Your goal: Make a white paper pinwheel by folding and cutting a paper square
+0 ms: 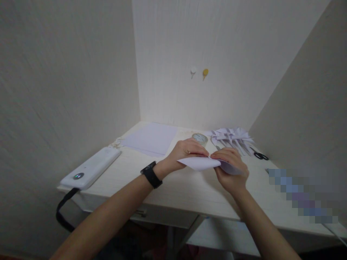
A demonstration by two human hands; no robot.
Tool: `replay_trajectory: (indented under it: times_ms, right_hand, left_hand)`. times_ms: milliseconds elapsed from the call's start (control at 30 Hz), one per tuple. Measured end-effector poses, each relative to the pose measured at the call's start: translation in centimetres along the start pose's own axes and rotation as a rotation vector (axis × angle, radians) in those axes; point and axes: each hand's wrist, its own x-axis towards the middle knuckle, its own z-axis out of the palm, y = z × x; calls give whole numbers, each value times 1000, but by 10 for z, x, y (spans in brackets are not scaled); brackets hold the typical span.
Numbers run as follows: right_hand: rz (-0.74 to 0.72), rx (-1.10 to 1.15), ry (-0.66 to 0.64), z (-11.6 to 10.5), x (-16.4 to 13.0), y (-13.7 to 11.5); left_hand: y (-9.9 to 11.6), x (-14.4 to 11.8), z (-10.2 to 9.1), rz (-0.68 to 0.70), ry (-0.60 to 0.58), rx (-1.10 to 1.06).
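Observation:
A white sheet of paper [202, 163], partly folded, is held just above the desk [173, 187] between both hands. My left hand [185, 151], with a black watch on its wrist, pinches the paper's top edge from the left. From the right and below, my right hand [230, 171] grips the same sheet, its fingertips meeting the left hand's at the fold. The far part of the paper is hidden behind the right hand.
A stack of flat white sheets [151, 139] lies at the back left. A roll of tape [200, 138], a pile of folded paper pieces [233, 139] and black scissors [260, 155] lie behind the hands. A white device with a black strap [90, 168] sits at the left edge.

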Motion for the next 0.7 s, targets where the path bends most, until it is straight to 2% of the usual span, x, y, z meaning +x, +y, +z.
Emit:
replay_trajectory:
  times_ms: [233,433,700]
  right_hand:
    - [98,76,-22,0,-1,0]
    - [278,193,-97,-2,-2,9]
    - [487,247,-8,-2,2,12]
  left_hand:
    - [1,0,-1,-21,-33,37]
    - [3,1,-2,10,-78,31]
    - [10,-2,4,-84,3,46]
